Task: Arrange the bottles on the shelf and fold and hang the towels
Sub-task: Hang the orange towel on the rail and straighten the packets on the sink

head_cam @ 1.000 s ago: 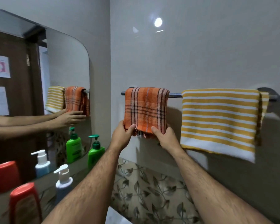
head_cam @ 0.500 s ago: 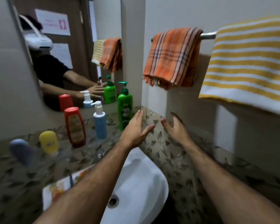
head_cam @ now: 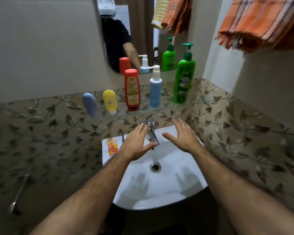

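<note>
Several bottles stand in a row on the glass shelf (head_cam: 210,100): a blue tube (head_cam: 90,104), a yellow tube (head_cam: 110,101), a red bottle (head_cam: 132,89), a light-blue pump bottle (head_cam: 155,89) and a green pump bottle (head_cam: 183,78). The orange plaid towel (head_cam: 260,21) hangs folded at the top right. My left hand (head_cam: 136,143) and my right hand (head_cam: 183,135) hover open and empty over the white sink (head_cam: 159,184), one on each side of the tap (head_cam: 151,131).
A mirror (head_cam: 143,22) above the shelf reflects the bottles, the towels and the person. A small orange packet (head_cam: 112,146) lies on the sink's left rim. Leaf-patterned tiles cover the wall. A metal hose fitting (head_cam: 18,194) hangs at the lower left.
Both hands let go of the orange towel and dropped down over the sink. The view swung left and downward, off the towel rail and onto the shelf and basin.
</note>
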{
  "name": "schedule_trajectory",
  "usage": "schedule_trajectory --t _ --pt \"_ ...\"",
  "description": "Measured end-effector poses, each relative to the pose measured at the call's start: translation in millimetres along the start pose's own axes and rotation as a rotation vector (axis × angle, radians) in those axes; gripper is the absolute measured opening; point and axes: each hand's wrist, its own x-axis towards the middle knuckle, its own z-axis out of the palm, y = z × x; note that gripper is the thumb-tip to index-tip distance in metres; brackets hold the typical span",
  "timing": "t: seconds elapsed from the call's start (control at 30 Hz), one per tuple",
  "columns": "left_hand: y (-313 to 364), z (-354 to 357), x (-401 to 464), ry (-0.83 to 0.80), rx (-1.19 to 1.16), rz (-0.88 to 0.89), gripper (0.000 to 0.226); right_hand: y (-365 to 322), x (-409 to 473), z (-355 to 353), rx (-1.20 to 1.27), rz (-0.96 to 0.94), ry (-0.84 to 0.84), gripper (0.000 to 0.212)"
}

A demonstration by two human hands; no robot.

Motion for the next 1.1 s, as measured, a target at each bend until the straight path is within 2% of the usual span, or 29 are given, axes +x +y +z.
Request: schedule_trajectory --t 0.27,0.47,0.57,0.67,0.77,0.87,1.1 --pt "-95.8 21.2 -50.6 -0.077 0.024 -0.181 0.091 -59.4 14.6 83.9 0.052 -0.057 -0.180 0.098" --pt "-143.8 38.6 -58.0 -0.098 0.007 -0.262 0.088 -75.4 28.5 139.0 0.083 -0.049 -0.270 0.077" --pt "-152.3 52.5 -53.7 -0.098 -0.037 -0.350 0.082 -76.9 41.4 154.2 0.101 -0.016 -0.307 0.069" --pt "-158.1 63.3 -40.0 -0.036 -0.026 -0.450 0.061 -75.5 64.3 166.3 0.108 0.006 -0.343 0.066" --pt "-162.4 64.0 -23.5 0.035 0.034 -0.610 0.045 -80.1 90.7 175.3 0.142 0.057 -0.337 0.064" --pt "-161.9 66.5 -5.8 0.081 0.020 -0.757 0.040 -85.3 116.6 182.9 0.097 0.089 -0.314 0.059" --pt "-158.6 82.8 24.1 -0.042 -0.022 -0.990 0.036 -78.2 147.9 205.5 -0.049 0.161 -0.319 0.051"
